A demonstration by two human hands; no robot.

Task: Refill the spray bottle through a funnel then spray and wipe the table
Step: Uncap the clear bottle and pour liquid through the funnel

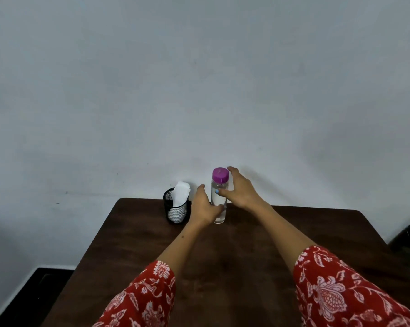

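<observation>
Hands bracket clear plastic bottle with purple screw cap [219, 197], upright on dark wooden desk [293, 232]: left hand [205, 206] touching low, right hand [238, 191] spread wide. Refill prep; next, grip and uncap. Spray bottle, funnel unseen.

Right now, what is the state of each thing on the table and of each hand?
Bottle: upright, purple cap on, clear liquid inside.
Mesh cup: upright, white tissue sticking out.
Left hand: open, at the bottle's lower part.
Right hand: open, fingers spread at the bottle's upper part.
</observation>
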